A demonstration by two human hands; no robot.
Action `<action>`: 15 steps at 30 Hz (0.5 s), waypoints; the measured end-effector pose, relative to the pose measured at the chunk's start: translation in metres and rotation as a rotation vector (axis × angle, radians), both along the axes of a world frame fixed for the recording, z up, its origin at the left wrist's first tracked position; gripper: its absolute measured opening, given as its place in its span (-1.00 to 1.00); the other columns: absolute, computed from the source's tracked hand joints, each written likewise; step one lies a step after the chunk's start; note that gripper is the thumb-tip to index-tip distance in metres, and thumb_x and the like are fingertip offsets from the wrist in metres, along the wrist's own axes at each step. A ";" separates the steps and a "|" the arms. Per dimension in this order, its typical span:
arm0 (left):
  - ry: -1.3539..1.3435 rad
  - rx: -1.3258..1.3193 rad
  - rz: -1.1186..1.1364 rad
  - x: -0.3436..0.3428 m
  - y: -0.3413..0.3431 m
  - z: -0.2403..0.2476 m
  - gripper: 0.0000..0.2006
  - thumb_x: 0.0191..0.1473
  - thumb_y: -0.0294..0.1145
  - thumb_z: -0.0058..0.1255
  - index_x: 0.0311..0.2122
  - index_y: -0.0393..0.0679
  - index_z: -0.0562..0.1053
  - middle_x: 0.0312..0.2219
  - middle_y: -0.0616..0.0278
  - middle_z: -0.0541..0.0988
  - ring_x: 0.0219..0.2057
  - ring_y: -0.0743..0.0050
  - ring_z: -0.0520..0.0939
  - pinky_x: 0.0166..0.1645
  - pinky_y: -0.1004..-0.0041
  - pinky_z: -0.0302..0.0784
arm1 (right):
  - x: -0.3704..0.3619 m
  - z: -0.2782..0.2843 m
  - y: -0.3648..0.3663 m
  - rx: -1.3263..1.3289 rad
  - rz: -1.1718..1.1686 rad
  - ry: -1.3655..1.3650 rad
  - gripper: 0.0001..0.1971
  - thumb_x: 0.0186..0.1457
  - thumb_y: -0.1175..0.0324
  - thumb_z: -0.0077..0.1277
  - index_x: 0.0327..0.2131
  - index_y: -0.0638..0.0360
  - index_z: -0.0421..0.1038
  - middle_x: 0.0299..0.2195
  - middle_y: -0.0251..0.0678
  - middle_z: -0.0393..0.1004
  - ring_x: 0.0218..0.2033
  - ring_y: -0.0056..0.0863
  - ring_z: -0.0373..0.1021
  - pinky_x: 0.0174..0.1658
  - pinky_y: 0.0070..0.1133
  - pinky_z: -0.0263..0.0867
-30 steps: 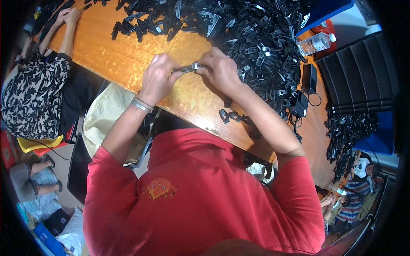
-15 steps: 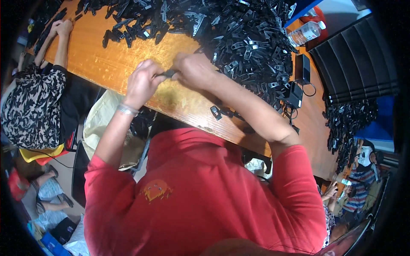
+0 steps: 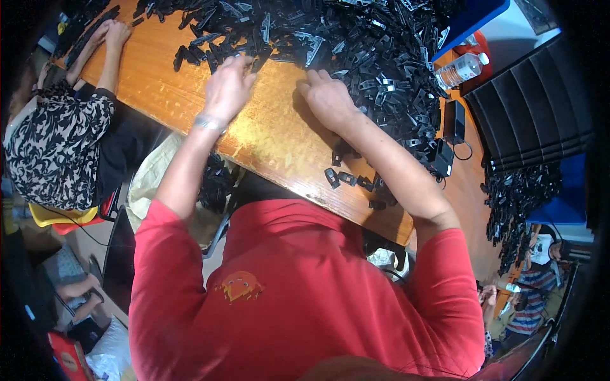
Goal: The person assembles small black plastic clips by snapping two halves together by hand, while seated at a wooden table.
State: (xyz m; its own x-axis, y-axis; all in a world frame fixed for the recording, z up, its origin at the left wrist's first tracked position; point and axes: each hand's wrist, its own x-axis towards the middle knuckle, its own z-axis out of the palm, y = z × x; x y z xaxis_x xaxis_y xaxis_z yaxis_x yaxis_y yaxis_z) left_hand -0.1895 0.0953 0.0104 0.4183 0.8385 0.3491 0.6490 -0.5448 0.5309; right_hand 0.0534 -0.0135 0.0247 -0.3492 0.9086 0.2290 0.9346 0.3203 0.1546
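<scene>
My left hand [image 3: 227, 92] reaches over the tabletop to the near edge of a heap of small black plastic clips [image 3: 375, 51]. Its thumb stands apart from the bent fingers, which are somewhat blurred beside a loose black piece [image 3: 260, 61]. Further right, my right hand [image 3: 329, 100] is low over the wood, against the heap's left side. Its fingers curl down and inward, so what they hold, if anything, is hidden. Several black clips [image 3: 347, 178] lie apart from the heap, below my right forearm.
The wooden table [image 3: 279, 152] has a clear bottle [image 3: 459, 71] and black boxes with cables [image 3: 440, 159] at right. Beyond hangs a ribbed black panel [image 3: 530, 95]. Another person's hands [image 3: 114, 35] work at the far left. A pale sack [image 3: 152, 171] stands below the table edge.
My hands have drawn apart and moved away from me toward the heap. The dark piece formerly between them no longer shows there. More loose clips now show near my right forearm.
</scene>
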 end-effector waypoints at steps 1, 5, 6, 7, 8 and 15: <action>0.022 0.000 0.036 0.014 0.004 -0.001 -0.66 0.21 -0.31 0.27 0.05 -0.16 0.62 -0.08 -0.04 0.68 -0.03 -0.10 0.71 0.07 0.05 0.63 | 0.001 0.001 0.001 -0.001 -0.004 -0.003 -0.87 0.08 0.44 0.13 -0.30 0.18 0.64 -0.20 -0.23 0.53 -0.09 -0.23 0.52 -0.17 -0.38 0.55; 0.055 0.074 0.129 0.038 0.018 -0.020 -0.76 0.18 -0.31 0.28 -0.09 -0.15 0.64 -0.13 -0.04 0.68 -0.04 -0.08 0.70 0.06 0.04 0.62 | -0.001 0.006 0.000 0.024 0.012 0.156 -0.88 0.08 0.42 0.17 -0.29 0.20 0.60 -0.22 -0.15 0.52 -0.15 -0.14 0.53 -0.18 -0.35 0.55; 0.057 0.071 0.122 0.041 0.018 -0.022 -0.76 0.18 -0.31 0.28 -0.09 -0.15 0.64 -0.13 -0.04 0.68 -0.04 -0.08 0.70 0.06 0.04 0.62 | -0.005 0.007 -0.005 0.051 0.027 0.307 -0.88 0.07 0.42 0.20 -0.30 0.21 0.59 -0.23 -0.10 0.52 -0.18 -0.10 0.53 -0.18 -0.33 0.54; 0.032 0.102 0.123 0.042 0.015 -0.024 -0.80 0.16 -0.32 0.28 -0.15 -0.14 0.63 -0.16 -0.02 0.68 -0.07 -0.08 0.69 0.03 0.04 0.62 | -0.013 0.012 -0.014 0.050 0.006 0.464 -0.84 0.06 0.39 0.28 -0.31 0.21 0.55 -0.24 -0.05 0.53 -0.22 -0.03 0.54 -0.18 -0.26 0.53; 0.007 0.134 0.124 0.041 0.012 -0.025 -0.84 0.14 -0.33 0.29 -0.21 -0.14 0.62 -0.19 0.00 0.68 -0.10 -0.09 0.69 0.00 0.03 0.61 | -0.017 0.009 -0.021 0.049 0.002 0.469 -0.84 0.06 0.39 0.28 -0.31 0.21 0.55 -0.24 -0.05 0.53 -0.22 -0.03 0.54 -0.18 -0.26 0.53; -0.086 0.197 -0.173 0.015 -0.034 -0.024 -0.89 0.06 -0.54 0.25 -0.36 -0.15 0.51 -0.31 0.10 0.60 -0.18 -0.07 0.64 -0.12 0.06 0.58 | -0.027 0.001 -0.057 -0.214 -0.159 0.538 -0.79 0.08 0.36 0.28 -0.17 0.13 0.64 -0.18 -0.09 0.61 -0.15 -0.02 0.60 -0.11 -0.20 0.55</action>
State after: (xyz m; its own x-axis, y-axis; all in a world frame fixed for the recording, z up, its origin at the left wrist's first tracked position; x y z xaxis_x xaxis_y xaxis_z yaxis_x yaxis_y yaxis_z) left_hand -0.1748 0.0618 -0.0133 0.5112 0.6696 0.5387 0.4946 -0.7419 0.4528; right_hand 0.0263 -0.0709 0.0260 -0.0907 0.9856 0.1425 0.9028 0.1418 -0.4059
